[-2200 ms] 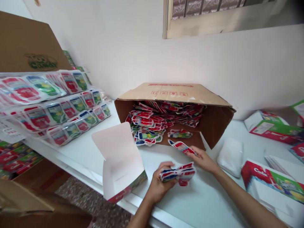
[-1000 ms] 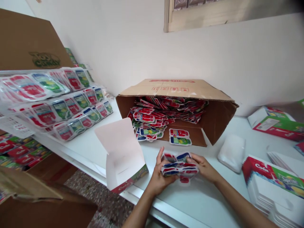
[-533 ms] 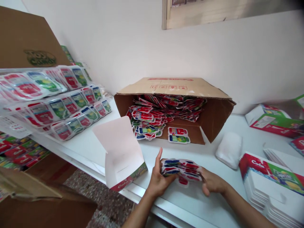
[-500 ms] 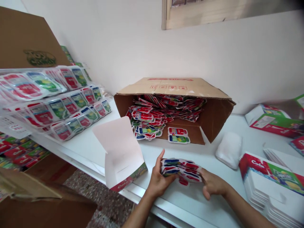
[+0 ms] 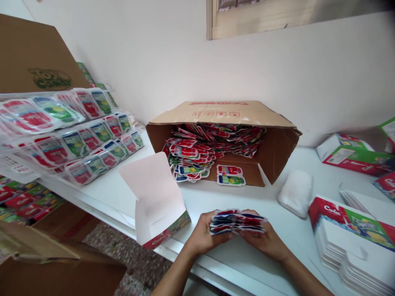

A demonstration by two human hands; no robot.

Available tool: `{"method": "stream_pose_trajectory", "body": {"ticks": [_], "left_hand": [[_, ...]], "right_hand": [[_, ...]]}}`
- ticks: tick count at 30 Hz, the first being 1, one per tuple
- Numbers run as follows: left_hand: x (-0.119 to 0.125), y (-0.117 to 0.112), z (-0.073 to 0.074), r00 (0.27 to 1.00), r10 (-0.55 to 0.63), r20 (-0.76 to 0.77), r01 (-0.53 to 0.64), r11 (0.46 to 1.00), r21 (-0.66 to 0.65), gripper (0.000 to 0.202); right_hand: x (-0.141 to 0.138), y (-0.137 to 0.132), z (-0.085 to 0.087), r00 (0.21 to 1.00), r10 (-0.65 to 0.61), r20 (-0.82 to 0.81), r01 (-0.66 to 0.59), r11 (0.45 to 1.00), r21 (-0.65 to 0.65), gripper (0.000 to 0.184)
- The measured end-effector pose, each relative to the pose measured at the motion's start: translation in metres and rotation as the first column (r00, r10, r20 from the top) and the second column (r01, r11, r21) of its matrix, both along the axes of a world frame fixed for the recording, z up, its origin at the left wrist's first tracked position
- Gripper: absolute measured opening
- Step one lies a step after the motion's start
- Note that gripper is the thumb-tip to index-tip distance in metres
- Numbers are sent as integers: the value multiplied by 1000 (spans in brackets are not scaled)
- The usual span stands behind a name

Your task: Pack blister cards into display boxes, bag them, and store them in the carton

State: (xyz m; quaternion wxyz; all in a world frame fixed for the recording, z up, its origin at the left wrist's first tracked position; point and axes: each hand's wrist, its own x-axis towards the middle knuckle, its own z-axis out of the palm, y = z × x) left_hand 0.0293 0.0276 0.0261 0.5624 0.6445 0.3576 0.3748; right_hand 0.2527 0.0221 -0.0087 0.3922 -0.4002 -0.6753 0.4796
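Observation:
Between my two hands is a stack of candy sachets (image 5: 237,221), red and blue with white edges, seen edge-on above the table front. My left hand (image 5: 204,235) grips its left end, fingers behind and thumb below. My right hand (image 5: 266,240) closes round the right end in the same way. Behind the stack, a cardboard carton (image 5: 228,113) lies on its side, filled with more such sachets (image 5: 185,154). One red-and-green double sachet (image 5: 231,175) rests flat on the carton's lower flap. Left of my hands stands an open small box (image 5: 159,205) with a white inside.
Flat printed boxes (image 5: 354,242) are piled at the right, near a white wrapped bundle (image 5: 296,193). Clear packs of sachets (image 5: 70,139) stand at the left by a large carton (image 5: 37,53). Another open carton (image 5: 55,263) sits below the table edge (image 5: 123,226).
My right hand has moved in and wrapped round the stack's right end. The sachets, looser and uneven before, now sit evenly together. The view has shifted slightly.

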Motion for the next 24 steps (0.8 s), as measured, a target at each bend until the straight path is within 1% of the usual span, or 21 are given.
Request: {"method": "stream_pose_trajectory", "body": {"ticks": [2,3,4,5,7,8,9,10,11,12,13,14,15,17,18,19,21,22,24], "left_hand": [[2,1,-3,999,-2,50,3,1000,-21,55],[3,1,-6,997,4,73,0,999,-50,55],[3,1,-9,996,19,87,-12,996,-84,51],[4,1,-13,995,43,90,-33,993,-114,45],[3,2,-20,992,102,72,-92,986,-141,35],[3,2,-23,990,126,64,-116,983,-142,34],[2,2,-23,989,138,58,-129,982,-138,34],[1,3,-23,989,137,53,-129,983,-131,34],[1,3,-22,990,131,49,-124,985,-122,34],[1,3,-20,992,120,46,-114,987,-111,35],[1,3,-17,994,103,43,-98,990,-98,36],[1,4,-14,996,82,40,-79,993,-85,37],[0,4,-12,998,58,36,-55,996,-74,38],[0,4,-9,1000,15,20,-14,998,-65,38],[-1,5,-8,1000,0,10,0,998,-66,37],[-2,6,-8,1000,-3,1,3,998,-67,36],[-4,8,-11,1000,17,-8,-18,998,-59,31],[-4,10,-13,999,36,-6,-36,998,-54,30],[-4,13,-17,998,66,-1,-66,996,-54,28]], "right_hand": [[-4,0,-5,999,0,-37,-3,997,-81,32],[-4,0,-7,999,3,-47,-8,994,-113,32],[-3,2,-8,998,17,-56,-25,990,-140,36],[0,6,-8,996,57,-67,-67,984,-162,43],[9,21,-5,981,148,-128,-172,965,-200,58],[14,32,-2,971,173,-164,-206,956,-210,64],[19,46,1,970,168,-176,-203,957,-205,67],[22,61,4,981,125,-151,-152,971,-183,68],[23,78,6,996,53,-77,-63,990,-129,64],[22,96,7,999,-24,29,25,999,-45,63],[20,112,6,987,-77,139,71,996,49,66],[16,126,5,970,-109,219,85,989,117,66],[11,137,3,955,-122,270,81,984,159,62],[2,148,0,953,-109,284,64,985,161,45],[-1,148,-1,957,-108,270,68,986,152,40],[-2,144,-2,958,-112,263,74,986,150,40],[-2,125,0,975,-100,198,79,991,111,45],[-1,112,1,989,-73,126,66,996,58,46],[4,83,4,998,1,-65,-7,995,-98,48]]}}
